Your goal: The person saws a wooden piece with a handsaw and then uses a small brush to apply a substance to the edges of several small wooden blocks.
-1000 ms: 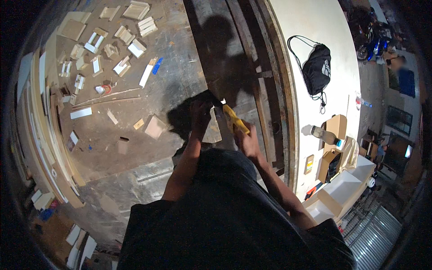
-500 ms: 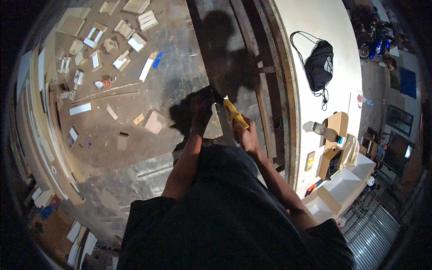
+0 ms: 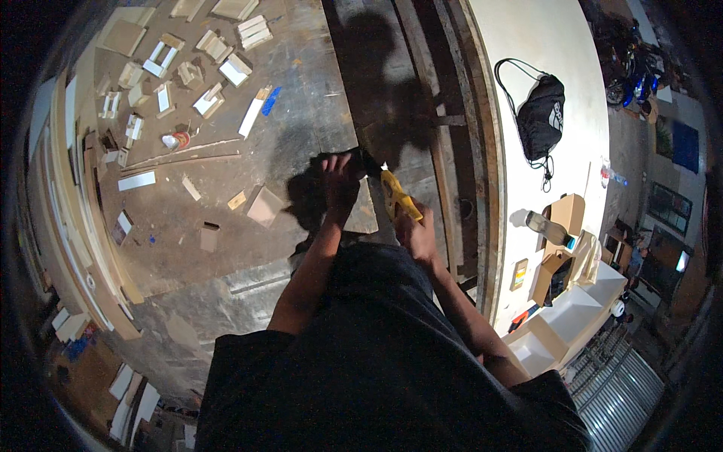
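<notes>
My right hand (image 3: 412, 230) grips the yellow handle of a handsaw (image 3: 399, 193), whose dark blade points up and to the left at the edge of the worn plywood worktop (image 3: 301, 128). Just left of the blade, my left hand (image 3: 337, 181) has its fingers curled over something dark and shadowed that I cannot make out. A small lighter stretch of board shows between the two hands, partly in shadow. Where the blade meets the work is too dark to tell.
Small wooden assemblies (image 3: 162, 56) and offcuts lie at upper left, long strips (image 3: 105, 279) along the left side. Dark beams (image 3: 482, 166) run beside a white board (image 3: 550, 45) holding a black drawstring bag (image 3: 541, 120), bottle (image 3: 550, 227) and cardboard box (image 3: 550, 279). Motorbikes stand far right.
My left hand's fingers have shifted and now show more clearly at the blade's left. My right hand and the saw have moved slightly up, then slightly back down, still together.
</notes>
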The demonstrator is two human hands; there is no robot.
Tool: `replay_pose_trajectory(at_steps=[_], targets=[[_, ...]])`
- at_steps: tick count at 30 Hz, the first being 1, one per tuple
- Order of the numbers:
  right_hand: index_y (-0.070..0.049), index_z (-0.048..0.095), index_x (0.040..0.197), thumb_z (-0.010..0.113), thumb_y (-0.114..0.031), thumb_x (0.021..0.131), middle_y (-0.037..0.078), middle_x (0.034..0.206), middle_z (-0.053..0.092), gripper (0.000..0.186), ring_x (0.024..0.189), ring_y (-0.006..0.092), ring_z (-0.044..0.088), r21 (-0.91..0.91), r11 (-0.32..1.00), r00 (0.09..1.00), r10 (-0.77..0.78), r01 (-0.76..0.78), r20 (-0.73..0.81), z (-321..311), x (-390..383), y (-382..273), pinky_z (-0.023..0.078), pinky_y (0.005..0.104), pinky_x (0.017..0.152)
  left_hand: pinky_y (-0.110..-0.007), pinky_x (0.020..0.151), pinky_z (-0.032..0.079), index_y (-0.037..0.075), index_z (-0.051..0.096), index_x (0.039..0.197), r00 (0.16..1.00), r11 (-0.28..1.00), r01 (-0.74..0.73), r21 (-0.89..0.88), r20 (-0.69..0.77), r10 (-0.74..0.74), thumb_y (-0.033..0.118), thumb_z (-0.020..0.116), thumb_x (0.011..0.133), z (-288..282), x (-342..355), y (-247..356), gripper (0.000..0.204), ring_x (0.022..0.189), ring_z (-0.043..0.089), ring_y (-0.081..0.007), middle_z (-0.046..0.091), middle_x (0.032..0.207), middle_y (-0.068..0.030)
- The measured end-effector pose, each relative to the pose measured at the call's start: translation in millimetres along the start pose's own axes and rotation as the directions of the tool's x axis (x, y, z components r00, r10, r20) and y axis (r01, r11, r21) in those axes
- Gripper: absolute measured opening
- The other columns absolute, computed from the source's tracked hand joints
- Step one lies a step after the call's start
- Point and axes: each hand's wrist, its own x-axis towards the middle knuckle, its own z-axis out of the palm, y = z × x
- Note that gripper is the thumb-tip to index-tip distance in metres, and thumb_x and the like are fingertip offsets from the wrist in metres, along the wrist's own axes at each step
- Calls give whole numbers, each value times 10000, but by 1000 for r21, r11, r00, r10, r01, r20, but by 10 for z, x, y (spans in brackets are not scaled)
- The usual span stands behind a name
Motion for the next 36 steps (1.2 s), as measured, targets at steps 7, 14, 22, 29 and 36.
replay_pose_trajectory(at_steps=[7,14,22,29,36], targets=[[40,554,1254,569,-141,939,80,1013,635,364,899,149,578,35,993,979,108,-116,173,55,-147,-419,469,295,805,-441,904,373,130,587,1226,945,880,284,380,-269,-189,234,588,887,256,252,79,355,1164,510,-292,569,1289,-102],[45,531,1260,605,-148,923,107,1078,613,395,922,164,581,3,1000,995,25,-26,98,-119,-292,-405,479,296,802,-435,910,369,153,600,1200,929,826,310,471,-337,-156,216,586,875,390,206,7,331,1114,542,-275,576,1283,-86],[33,404,1386,605,-187,939,188,1279,562,538,1163,291,565,-176,984,996,43,-28,81,-178,-236,-3,429,379,1010,-422,865,382,137,587,1166,926,841,321,437,-330,-182,189,578,848,360,207,113,323,1121,526,-262,569,1276,-81],[23,436,1371,594,-184,950,162,1208,575,495,1063,213,566,-81,996,990,53,-42,133,-204,-457,-272,448,322,901,-427,875,377,133,585,1162,926,839,346,421,-297,-233,174,580,841,239,187,135,324,1128,525,-267,564,1281,-81],[4,454,1347,577,-153,901,64,865,577,488,632,110,508,-25,998,995,-61,59,-75,-53,-225,38,404,273,523,-421,882,381,134,568,1151,940,855,310,417,-267,-211,141,583,825,230,151,212,326,1132,525,-275,553,1279,-76]])
